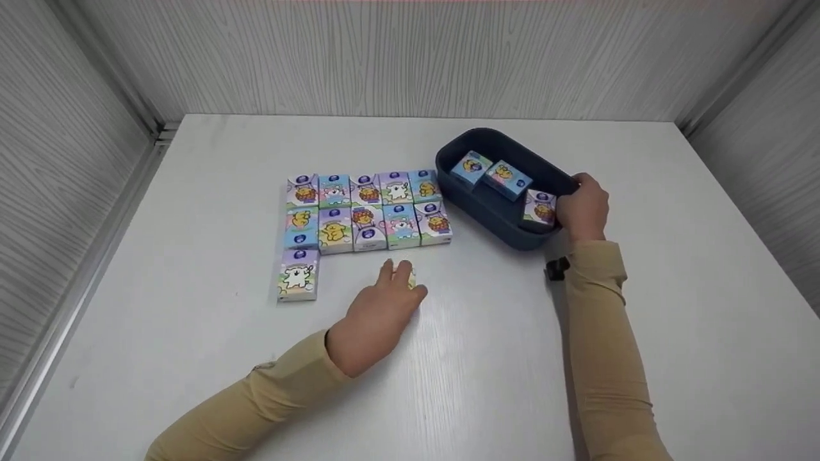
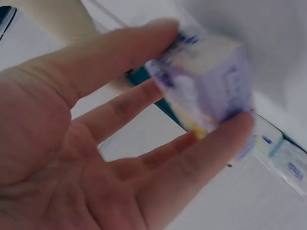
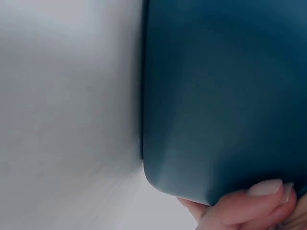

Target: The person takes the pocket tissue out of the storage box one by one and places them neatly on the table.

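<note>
My left hand [image 1: 378,314] pinches a small cartoon-printed tissue pack [image 2: 216,76] between thumb and fingers, just in front of the laid-out packs. In the left wrist view this pack is purple and white and slightly blurred; my hand mostly hides it in the head view. My right hand [image 1: 584,208] grips the right end of a dark blue bin [image 1: 493,221], which stands at an angle on the table. Inside the bin lie three tissue packs, two bluish ones [image 1: 509,179] and a purplish one [image 1: 540,207] near my right hand.
Several tissue packs [image 1: 368,227] lie edge to edge in two rows on the white table [image 1: 487,358], left of the bin. One more pack [image 1: 298,275] touches the left end of the front row. A grey wood-grain wall [image 1: 416,57] closes off the back.
</note>
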Demonstrator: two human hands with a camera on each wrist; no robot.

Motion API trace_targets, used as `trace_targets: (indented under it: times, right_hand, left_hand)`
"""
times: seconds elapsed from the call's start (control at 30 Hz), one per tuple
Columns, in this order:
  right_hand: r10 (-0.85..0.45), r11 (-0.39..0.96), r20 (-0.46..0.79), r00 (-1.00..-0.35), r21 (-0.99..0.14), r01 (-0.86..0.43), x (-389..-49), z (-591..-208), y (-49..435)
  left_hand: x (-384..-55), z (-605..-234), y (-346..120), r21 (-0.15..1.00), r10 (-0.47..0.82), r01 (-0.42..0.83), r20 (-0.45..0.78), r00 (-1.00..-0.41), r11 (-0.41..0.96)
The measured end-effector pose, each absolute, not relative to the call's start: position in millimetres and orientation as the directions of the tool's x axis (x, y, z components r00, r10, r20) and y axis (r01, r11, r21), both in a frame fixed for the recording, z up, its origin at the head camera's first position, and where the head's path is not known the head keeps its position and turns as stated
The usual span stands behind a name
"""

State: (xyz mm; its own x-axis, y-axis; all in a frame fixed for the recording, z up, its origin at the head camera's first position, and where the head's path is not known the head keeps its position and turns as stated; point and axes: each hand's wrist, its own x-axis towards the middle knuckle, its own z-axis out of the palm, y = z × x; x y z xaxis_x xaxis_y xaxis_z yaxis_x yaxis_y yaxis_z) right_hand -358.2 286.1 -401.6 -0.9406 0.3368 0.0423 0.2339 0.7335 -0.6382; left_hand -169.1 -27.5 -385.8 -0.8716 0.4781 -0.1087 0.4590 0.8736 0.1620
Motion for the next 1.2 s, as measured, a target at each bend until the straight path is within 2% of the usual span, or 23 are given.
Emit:
trace_targets:
  times: [0.3, 0.5, 0.63, 1.2]
  right_hand:
    - [0.334, 0.719, 0.029, -0.942, -0.654, 0.235, -358.5, -401.5, 285.2]
    - [0.331, 0.726, 0.037, -0.943, -0.648, 0.230, -357.8, -399.8, 283.9]
    - [0.332, 0.722, 0.033, -0.943, -0.651, 0.232, -357.2, -399.0, 285.4]
    - [0.331, 0.726, 0.033, -0.943, -0.647, 0.232, -358.0, -399.6, 286.5]
  left_hand:
    - [-171.0, -384.9, -55.8, 0.033, 0.381, 0.380, -0.152, -0.912, 0.924]
    - [-180.7, -381.6, -61.4, -0.013, 0.266, 0.275, -0.208, -0.941, 0.961]
    - [-186.2, -378.2, -61.1, -0.026, 0.214, 0.227, -0.238, -0.947, 0.974]
    - [-187.0, -374.3, -61.4, 0.029, 0.187, 0.185, -0.204, -0.961, 0.982]
